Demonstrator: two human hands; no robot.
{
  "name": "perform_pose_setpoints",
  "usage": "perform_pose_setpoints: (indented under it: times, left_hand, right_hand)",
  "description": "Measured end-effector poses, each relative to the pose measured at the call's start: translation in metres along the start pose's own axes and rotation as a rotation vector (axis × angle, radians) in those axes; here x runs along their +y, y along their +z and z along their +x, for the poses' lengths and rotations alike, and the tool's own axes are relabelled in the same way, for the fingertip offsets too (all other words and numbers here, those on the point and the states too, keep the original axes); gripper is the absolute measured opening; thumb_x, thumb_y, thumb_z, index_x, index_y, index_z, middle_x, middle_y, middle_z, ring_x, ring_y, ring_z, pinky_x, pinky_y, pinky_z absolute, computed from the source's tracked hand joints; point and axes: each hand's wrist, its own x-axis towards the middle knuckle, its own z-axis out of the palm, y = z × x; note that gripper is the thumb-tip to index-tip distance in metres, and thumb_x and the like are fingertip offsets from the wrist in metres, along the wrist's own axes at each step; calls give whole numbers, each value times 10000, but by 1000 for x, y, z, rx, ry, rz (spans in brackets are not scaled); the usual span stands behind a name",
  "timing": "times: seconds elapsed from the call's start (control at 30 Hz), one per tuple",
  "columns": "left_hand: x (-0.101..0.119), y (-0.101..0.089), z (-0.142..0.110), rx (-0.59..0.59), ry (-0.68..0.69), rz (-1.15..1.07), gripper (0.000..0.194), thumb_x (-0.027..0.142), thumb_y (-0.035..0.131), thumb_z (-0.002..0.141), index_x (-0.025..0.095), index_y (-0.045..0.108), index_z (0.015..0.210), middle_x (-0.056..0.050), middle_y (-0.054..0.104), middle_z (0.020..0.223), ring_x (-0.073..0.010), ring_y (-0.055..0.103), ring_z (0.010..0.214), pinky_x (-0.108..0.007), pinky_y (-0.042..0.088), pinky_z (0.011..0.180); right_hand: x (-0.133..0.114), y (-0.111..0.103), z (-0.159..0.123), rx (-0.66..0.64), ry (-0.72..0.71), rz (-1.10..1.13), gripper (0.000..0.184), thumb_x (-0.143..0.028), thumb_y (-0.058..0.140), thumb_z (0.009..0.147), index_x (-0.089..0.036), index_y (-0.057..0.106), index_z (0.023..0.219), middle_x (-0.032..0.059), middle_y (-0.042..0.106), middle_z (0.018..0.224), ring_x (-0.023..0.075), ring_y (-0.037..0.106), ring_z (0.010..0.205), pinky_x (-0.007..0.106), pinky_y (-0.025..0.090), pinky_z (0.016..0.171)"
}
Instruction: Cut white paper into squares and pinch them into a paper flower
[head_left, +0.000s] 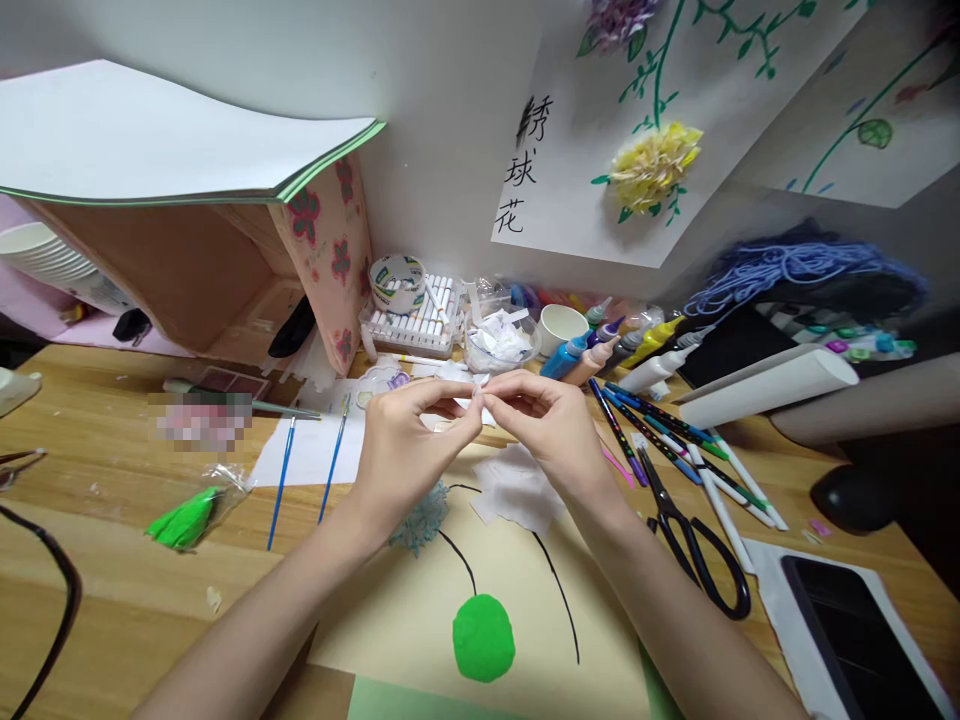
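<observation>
Scrap (478,391), small and white, sits between our fingertips at the far edge of the card (390,630); our fingers cover most of it, so we cannot tell its shape. Our left hand (416,420) pinches it with thumb and forefinger almost together, and our right hand (536,415) meets it there in a similar narrow pinch, other fingers loosely curled.

Near our side of the card we see a green disc (484,638), with black lines (559,592) drawn beyond and to the right of it. On the card's left side, partly behind our left wrist, is a blue flower (422,520); on its far part, partly behind our right wrist, lie white papers (519,485).

Left of the card we have blue brushes (282,480) and, farther out, a green lump (182,518) with a clear bag. Right of the card are scissors (670,508), pens (660,432) and a phone (847,635). Beyond the card stand a bowl (501,352) of torn paper, a cup (562,335), bottles (568,357) and a marker box (412,325) with tape (397,285) on top.
</observation>
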Motion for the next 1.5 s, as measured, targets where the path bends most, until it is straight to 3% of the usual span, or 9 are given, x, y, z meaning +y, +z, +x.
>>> perform_pose_setpoints:
  times: [0.33,0.47,0.57,0.77,0.97,1.1,1.3,1.5]
  left_hand:
    - [-12,-8,16,86,-234,-131,147,278,646,755,144,707,765,-26,704,730,-132,642,672,-202,506,617]
    - [-16,-12,19,125,-235,-136,153,286,653,751,152,718,784,-28,709,738,-133,640,673,-203,502,607]
    - [-13,-8,15,120,-180,-88,128,265,655,751,156,716,779,-26,710,756,-125,636,677,-201,498,628]
    - [-5,3,4,27,-33,-25,92,215,625,773,162,692,738,-13,676,748,-115,605,696,-208,478,651]
    - [-9,2,10,1,-226,-132,150,304,645,757,158,674,739,1,650,694,-94,546,598,-197,428,550]
    - [-11,-3,17,17,-330,-194,172,317,637,755,147,645,734,1,637,698,-93,536,613,-197,419,568]
    - [-11,-2,16,37,-325,-201,151,293,627,753,145,620,721,-1,620,697,-102,543,642,-207,423,610]
    - [-13,-5,17,159,-288,-175,158,304,609,766,151,606,728,-4,620,702,-108,546,634,-213,427,605]
  right_hand:
    - [16,-9,15,75,86,-63,99,-250,670,673,-157,646,696,28,665,736,140,583,687,263,462,652]
    - [21,-11,19,64,124,-126,141,-285,661,690,-146,642,705,28,648,731,134,557,672,262,442,645]
    - [17,-5,14,40,74,-117,200,-354,645,731,-155,623,735,18,624,732,126,537,663,247,426,618]
    - [7,7,2,-47,-23,-95,219,-371,603,793,-171,563,714,-15,549,682,103,495,621,219,404,574]
    - [5,1,5,-26,31,-62,140,-301,605,786,-169,591,740,-5,580,707,111,516,637,230,421,600]
    - [6,-5,10,-37,58,-83,132,-275,613,769,-167,585,699,-16,553,672,106,497,632,236,404,616]
    - [6,-6,11,-73,83,-76,145,-268,605,755,-174,558,655,-32,515,624,104,471,605,241,383,605]
    - [7,-9,12,3,41,-19,153,-261,591,742,-180,526,630,-38,507,612,101,469,598,236,382,606]
